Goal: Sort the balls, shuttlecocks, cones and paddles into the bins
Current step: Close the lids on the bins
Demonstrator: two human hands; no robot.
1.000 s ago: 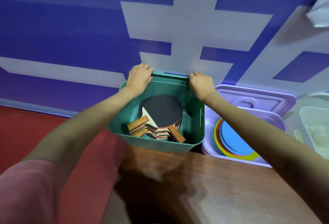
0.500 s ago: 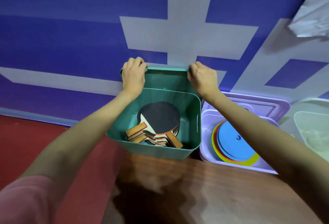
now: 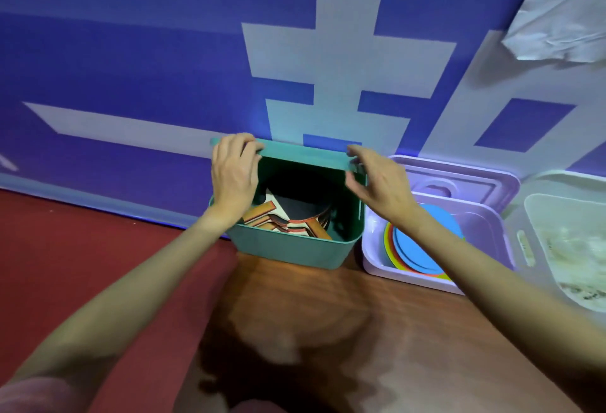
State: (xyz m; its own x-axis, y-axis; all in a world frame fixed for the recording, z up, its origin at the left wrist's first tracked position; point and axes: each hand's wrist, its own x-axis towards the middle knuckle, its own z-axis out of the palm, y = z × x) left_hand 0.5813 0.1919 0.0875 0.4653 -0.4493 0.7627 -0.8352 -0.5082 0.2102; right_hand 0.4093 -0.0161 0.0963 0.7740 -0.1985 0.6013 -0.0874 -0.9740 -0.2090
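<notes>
A green bin (image 3: 288, 248) stands on the floor against the blue wall and holds several table tennis paddles (image 3: 295, 215), black rubber up and wooden handles pointing left and front. A green lid (image 3: 305, 152) hangs tilted over the bin's back half, seen almost edge-on. My left hand (image 3: 233, 174) grips the lid's left end with its fingers curled over the top edge. My right hand (image 3: 377, 179) pinches the lid's right end between thumb and fingers. The lid shades the back of the bin.
Next to the green bin on the right sits a purple bin (image 3: 485, 225) with flat blue, red and yellow cones (image 3: 423, 248); its purple lid (image 3: 459, 179) leans on the wall behind. A white bin (image 3: 564, 242) with pale contents is far right. Wooden board (image 3: 360, 330) in front, red floor (image 3: 82, 248) on the left.
The green lid stood upright against the wall behind the bin; both hands have now tipped it forward over the bin's opening. The camera has moved closer.
</notes>
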